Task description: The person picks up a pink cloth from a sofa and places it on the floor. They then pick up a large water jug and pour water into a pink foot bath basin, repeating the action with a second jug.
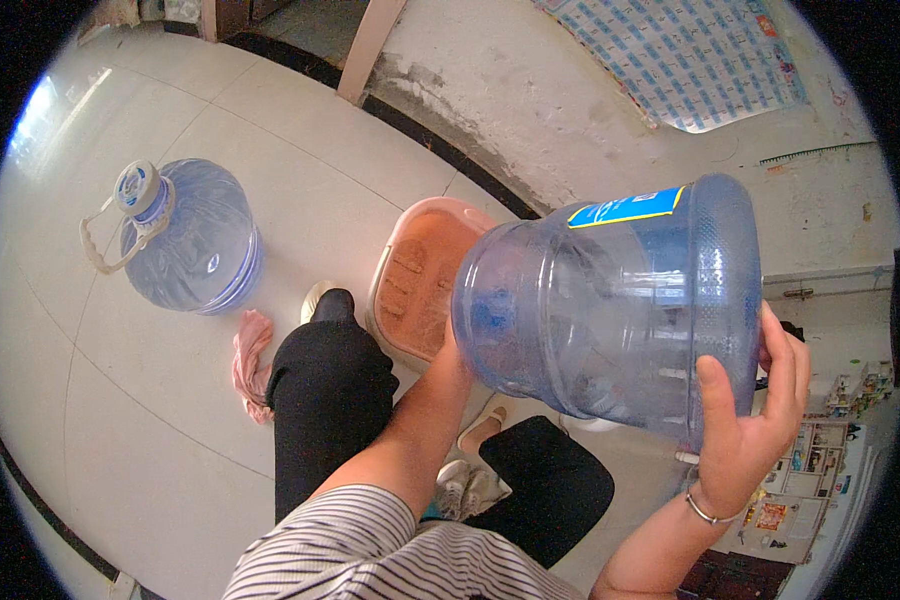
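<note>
A large, clear blue plastic water jug [615, 300] lies on its side in the air between my hands, with a blue label on its upper wall. My right hand [757, 412] grips its broad end, thumb on the near wall and fingers round the end face. The other end rests against my left hand [454, 341], whose fingers are hidden behind the jug. Below that end stands a pink plastic basin [382, 300] on the floor, partly covered by the jug. Whether the jug holds water I cannot tell.
Left on the tiled floor stands a big water bottle [191, 240] with a white cap and carrying handle. A pink cloth [251, 367] lies beside my leg. A grey-white cloth [465, 487] is between my legs. The wall [510, 97] bears a printed poster [682, 60].
</note>
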### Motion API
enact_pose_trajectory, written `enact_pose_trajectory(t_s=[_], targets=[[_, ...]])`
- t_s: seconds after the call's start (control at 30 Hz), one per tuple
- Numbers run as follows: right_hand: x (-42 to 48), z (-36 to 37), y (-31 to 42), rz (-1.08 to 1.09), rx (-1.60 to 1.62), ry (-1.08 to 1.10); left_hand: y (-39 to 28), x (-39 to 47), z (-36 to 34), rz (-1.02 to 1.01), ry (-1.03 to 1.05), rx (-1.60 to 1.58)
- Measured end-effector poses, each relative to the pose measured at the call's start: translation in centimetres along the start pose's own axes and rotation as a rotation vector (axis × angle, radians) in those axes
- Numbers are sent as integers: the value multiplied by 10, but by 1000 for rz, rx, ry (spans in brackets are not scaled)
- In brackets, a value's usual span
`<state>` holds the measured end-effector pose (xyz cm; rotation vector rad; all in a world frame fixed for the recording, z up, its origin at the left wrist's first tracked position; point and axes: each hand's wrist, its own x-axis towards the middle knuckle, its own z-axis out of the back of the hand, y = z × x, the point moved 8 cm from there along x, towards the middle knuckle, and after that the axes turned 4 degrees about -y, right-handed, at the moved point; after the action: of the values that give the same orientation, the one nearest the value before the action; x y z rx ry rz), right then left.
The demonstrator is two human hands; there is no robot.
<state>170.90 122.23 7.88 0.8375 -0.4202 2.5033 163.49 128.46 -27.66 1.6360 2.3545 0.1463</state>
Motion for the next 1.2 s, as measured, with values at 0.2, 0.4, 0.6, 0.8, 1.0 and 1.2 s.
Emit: enact_pose_trajectory(t_s=[0.2, 0.4, 0.6, 0.8, 1.0, 1.2], targets=[[-2, 3, -2, -6, 5, 7, 1, 1, -4, -3, 5, 11], [-6, 8, 0, -1, -11, -15, 1, 0, -3, 5, 15, 14], [-9, 12, 0, 3, -2, -17, 5, -2, -3, 3, 16, 29], [-10, 13, 0, 25, 9, -29, 7, -1, -7, 7, 34, 28], [-6, 17, 6, 66, 10, -38, 10, 0, -11, 11, 53, 22], [-5, 18, 7, 98, 17, -47, 11, 0, -11, -3, 69, 26]])
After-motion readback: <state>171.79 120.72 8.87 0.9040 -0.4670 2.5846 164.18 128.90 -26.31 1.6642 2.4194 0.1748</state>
